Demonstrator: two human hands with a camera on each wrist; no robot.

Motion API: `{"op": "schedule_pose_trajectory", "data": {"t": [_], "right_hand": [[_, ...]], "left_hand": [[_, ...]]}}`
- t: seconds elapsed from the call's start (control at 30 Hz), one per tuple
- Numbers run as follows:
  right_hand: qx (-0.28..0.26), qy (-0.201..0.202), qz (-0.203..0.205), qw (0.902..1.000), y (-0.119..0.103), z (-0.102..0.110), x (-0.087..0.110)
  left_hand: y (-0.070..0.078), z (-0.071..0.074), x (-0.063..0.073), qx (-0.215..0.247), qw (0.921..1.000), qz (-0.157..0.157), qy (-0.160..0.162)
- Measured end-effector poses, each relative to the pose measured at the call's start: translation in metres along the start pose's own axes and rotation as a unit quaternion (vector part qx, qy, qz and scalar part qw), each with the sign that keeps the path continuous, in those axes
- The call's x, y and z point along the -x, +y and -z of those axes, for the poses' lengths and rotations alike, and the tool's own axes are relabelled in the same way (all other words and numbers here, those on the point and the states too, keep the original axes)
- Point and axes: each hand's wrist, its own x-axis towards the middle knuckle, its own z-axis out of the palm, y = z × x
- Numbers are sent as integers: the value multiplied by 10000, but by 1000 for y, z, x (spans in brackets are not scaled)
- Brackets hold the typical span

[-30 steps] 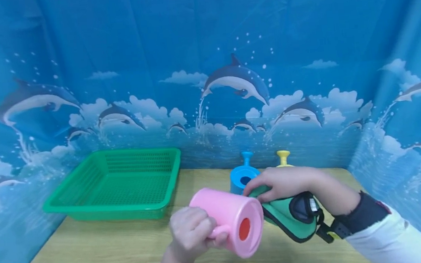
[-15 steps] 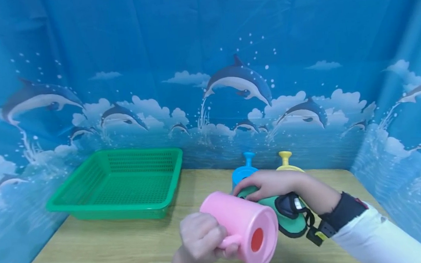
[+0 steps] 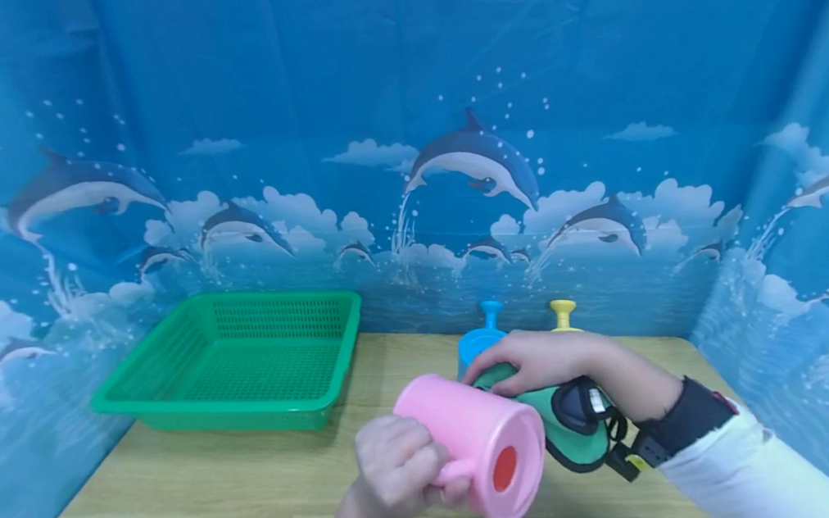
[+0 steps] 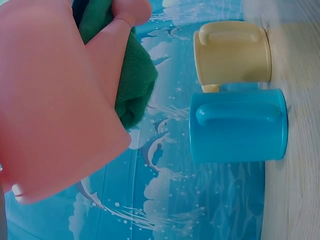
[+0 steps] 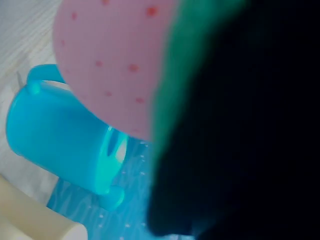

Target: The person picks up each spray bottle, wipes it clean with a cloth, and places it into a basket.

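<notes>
A pink watering can point(image 3: 458, 416) lies tilted in the air, its opening with an orange-red inside facing me. My left hand point(image 3: 401, 462) grips it by the handle. Across its far side, my right hand point(image 3: 534, 361) pinches a green cloth point(image 3: 579, 446) with black edging. In the left wrist view the cloth point(image 4: 137, 80) lies behind and against the pink spout point(image 4: 106, 57). The right wrist view shows the pink sprinkler head point(image 5: 107, 55) with red holes close to the cloth. Much of that view is blocked by something dark, and some right fingers are hidden.
Behind my right hand stand a blue watering can point(image 4: 237, 127) and a yellow watering can point(image 4: 232, 55) on the wooden table point(image 3: 206, 499). An open green basket point(image 3: 232, 417) sits at the back left. A dolphin-print curtain point(image 3: 397, 63) encloses the back and sides.
Both hands are closer together than a second ago: the left hand with the pink watering can shifted right, the right hand with the cloth slightly left. Since half a second ago little has moved.
</notes>
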Motion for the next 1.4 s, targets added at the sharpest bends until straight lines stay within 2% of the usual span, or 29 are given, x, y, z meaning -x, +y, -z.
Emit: {"op": "schedule_pose_trajectory", "data": {"t": [0.23, 0.67, 0.87, 1.17, 1.27, 1.4], "right_hand": [[31, 26, 57, 10000, -3, 3, 9], [-9, 28, 71, 10000, -4, 5, 26], [-171, 60, 173, 9997, 1, 5, 30], [-410, 508, 149, 9978, 7, 12, 55], [-368, 705, 182, 9967, 6, 17, 62], [-221, 1017, 256, 9942, 6, 21, 70]], "left_hand": [[-3, 1, 7, -78, 9998, 150, -97], [-6, 4, 9, -195, 9997, 74, -122], [-5, 7, 16, -265, 9986, 310, -323], [-6, 9, 20, -240, 9966, 629, -485], [-8, 10, 20, -308, 9951, 717, -609], [-9, 12, 22, -322, 9935, 918, -589]]}}
